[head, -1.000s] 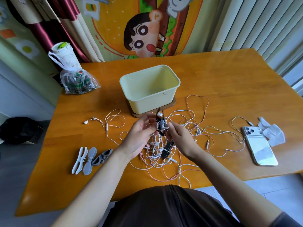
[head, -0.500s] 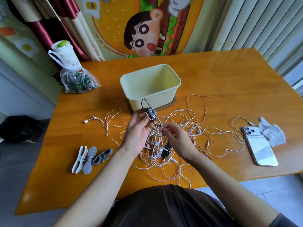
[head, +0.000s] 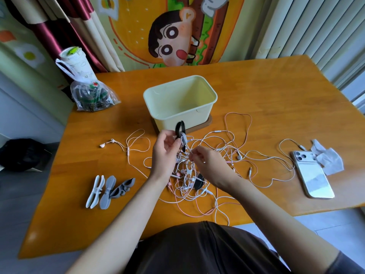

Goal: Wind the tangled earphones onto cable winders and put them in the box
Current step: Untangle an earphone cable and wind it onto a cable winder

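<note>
Two grips: my left hand (head: pixel 165 155) is pinching the black winder (head: pixel 180 127), my right hand (head: pixel 209 165) is pinching the cable (head: pixel 184 139), aiming for taut wraps.

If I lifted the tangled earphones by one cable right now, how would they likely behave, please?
Probably floppy: the tangled earphones lie in slack loops on the table. Several would likely drag up together, since pink and white cables cross in one knot. They look light: thin cords, small buds.
</note>
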`<control>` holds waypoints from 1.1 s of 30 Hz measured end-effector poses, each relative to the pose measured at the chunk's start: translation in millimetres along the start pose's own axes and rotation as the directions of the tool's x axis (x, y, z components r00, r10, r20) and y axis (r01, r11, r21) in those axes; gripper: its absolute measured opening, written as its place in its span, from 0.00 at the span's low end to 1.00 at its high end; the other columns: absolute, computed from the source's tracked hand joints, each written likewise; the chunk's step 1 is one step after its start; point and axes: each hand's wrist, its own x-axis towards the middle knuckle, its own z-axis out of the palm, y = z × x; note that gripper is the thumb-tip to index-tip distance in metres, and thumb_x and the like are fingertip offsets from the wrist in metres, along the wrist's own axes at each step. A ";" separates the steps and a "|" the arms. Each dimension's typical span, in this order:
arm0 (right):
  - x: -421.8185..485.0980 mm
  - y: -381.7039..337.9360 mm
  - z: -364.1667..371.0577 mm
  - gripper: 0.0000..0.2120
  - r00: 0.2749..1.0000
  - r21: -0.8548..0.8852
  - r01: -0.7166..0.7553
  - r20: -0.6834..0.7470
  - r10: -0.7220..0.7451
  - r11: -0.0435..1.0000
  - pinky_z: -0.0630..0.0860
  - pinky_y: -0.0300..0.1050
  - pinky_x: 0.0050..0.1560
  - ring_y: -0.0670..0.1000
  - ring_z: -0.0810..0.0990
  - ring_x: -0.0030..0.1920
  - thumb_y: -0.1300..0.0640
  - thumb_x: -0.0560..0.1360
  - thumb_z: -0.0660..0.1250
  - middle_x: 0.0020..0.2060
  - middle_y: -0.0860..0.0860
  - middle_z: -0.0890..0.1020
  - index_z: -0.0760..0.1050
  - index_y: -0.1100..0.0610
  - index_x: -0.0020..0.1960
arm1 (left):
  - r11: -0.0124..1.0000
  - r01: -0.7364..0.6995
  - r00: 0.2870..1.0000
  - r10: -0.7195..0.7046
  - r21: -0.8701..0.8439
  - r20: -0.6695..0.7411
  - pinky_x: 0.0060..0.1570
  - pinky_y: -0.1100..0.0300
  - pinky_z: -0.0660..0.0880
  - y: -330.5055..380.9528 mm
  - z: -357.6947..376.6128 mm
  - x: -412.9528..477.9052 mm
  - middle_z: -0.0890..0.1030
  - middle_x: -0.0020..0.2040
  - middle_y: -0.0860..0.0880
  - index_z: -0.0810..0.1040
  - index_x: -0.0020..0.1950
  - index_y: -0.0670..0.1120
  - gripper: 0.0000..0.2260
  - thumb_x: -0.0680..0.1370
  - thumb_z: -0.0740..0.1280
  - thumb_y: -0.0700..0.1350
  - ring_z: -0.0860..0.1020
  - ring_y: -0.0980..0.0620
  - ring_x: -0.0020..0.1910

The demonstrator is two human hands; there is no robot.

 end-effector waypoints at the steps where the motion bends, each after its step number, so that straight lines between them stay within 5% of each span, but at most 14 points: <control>1: -0.4 -3.0 -0.5 0.09 0.999 0.052 -0.031 0.029 0.029 0.998 0.76 0.46 0.46 0.52 0.80 0.45 0.60 0.80 0.55 0.44 0.53 0.81 0.75 0.59 0.51 | 0.987 -0.074 0.997 0.072 0.140 0.019 0.45 0.68 0.73 -2.0 -0.3 -0.5 0.77 0.47 0.47 0.74 0.49 0.50 0.08 0.78 0.65 0.36 0.76 0.57 0.43; 4: -3.2 -7.5 -3.7 0.07 0.988 0.145 -0.080 0.140 0.059 0.986 0.77 0.45 0.42 0.48 0.81 0.38 0.58 0.81 0.56 0.36 0.49 0.80 0.72 0.58 0.49 | 0.880 -0.218 0.976 0.205 0.422 0.078 0.43 0.77 0.70 -5.0 -4.2 0.2 0.72 0.48 0.45 0.76 0.51 0.43 0.06 0.77 0.65 0.34 0.73 0.59 0.42; 7: -2.7 -1.0 -10.7 0.09 0.977 0.079 -0.079 0.203 0.061 0.994 0.77 0.44 0.42 0.49 0.80 0.39 0.57 0.80 0.58 0.40 0.51 0.79 0.75 0.60 0.53 | 0.780 -0.321 0.947 0.250 0.536 0.203 0.44 0.80 0.68 -8.4 -12.7 1.9 0.69 0.49 0.47 0.77 0.53 0.40 0.06 0.77 0.64 0.33 0.72 0.59 0.43; 12: 3.1 16.3 -21.8 0.08 0.952 -0.079 -0.014 0.304 0.037 0.997 0.77 0.41 0.43 0.50 0.79 0.44 0.61 0.79 0.60 0.45 0.50 0.79 0.77 0.59 0.54 | 0.740 -0.326 0.927 0.128 0.589 0.353 0.48 0.74 0.69 -8.4 -15.5 -0.3 0.68 0.51 0.49 0.76 0.54 0.42 0.07 0.79 0.62 0.34 0.72 0.54 0.52; 16: 3.1 18.4 -36.6 0.08 0.914 -0.106 0.008 0.405 0.036 0.994 0.74 0.30 0.39 0.42 0.79 0.40 0.57 0.78 0.63 0.42 0.48 0.80 0.78 0.58 0.51 | 0.699 -0.348 0.899 0.061 0.624 0.433 0.45 0.73 0.72 -7.0 -18.9 0.7 0.66 0.49 0.52 0.75 0.53 0.45 0.09 0.79 0.60 0.34 0.70 0.60 0.48; 19: 2.3 20.3 -51.8 0.09 0.936 -0.178 0.055 0.352 0.012 0.982 0.71 0.24 0.36 0.38 0.77 0.38 0.59 0.76 0.66 0.42 0.47 0.80 0.80 0.59 0.54 | 0.661 -0.363 0.882 0.017 0.657 0.470 0.50 0.64 0.73 -12.8 -25.7 2.6 0.65 0.47 0.54 0.74 0.50 0.49 0.10 0.80 0.60 0.34 0.70 0.61 0.48; 22: 4.4 20.1 -58.1 0.10 0.963 -0.255 0.123 0.264 -0.053 0.959 0.72 0.26 0.40 0.42 0.77 0.42 0.58 0.75 0.67 0.47 0.50 0.82 0.80 0.59 0.54 | 0.692 -0.304 0.869 -0.081 0.655 0.489 0.45 0.64 0.70 -14.7 -26.7 3.2 0.66 0.46 0.57 0.75 0.50 0.50 0.09 0.81 0.59 0.38 0.70 0.66 0.45; 27: 5.7 27.7 -55.1 0.08 0.978 -0.375 0.204 0.123 -0.169 0.904 0.76 0.35 0.47 0.47 0.79 0.45 0.61 0.75 0.67 0.49 0.52 0.80 0.80 0.59 0.53 | 0.730 -0.250 0.799 -0.215 0.636 0.562 0.46 0.66 0.71 -12.6 -29.3 2.6 0.69 0.49 0.50 0.76 0.48 0.52 0.10 0.79 0.62 0.37 0.73 0.54 0.48; 33: 4.1 46.6 -55.2 0.07 0.987 -0.242 0.116 -0.082 -0.140 0.963 0.73 0.26 0.37 0.41 0.77 0.34 0.67 0.74 0.66 0.42 0.52 0.79 0.81 0.61 0.49 | 0.917 -0.049 0.726 -0.240 0.396 0.644 0.52 0.43 0.77 -15.5 -41.6 -2.5 0.75 0.52 0.42 0.78 0.50 0.54 0.12 0.77 0.66 0.36 0.77 0.44 0.52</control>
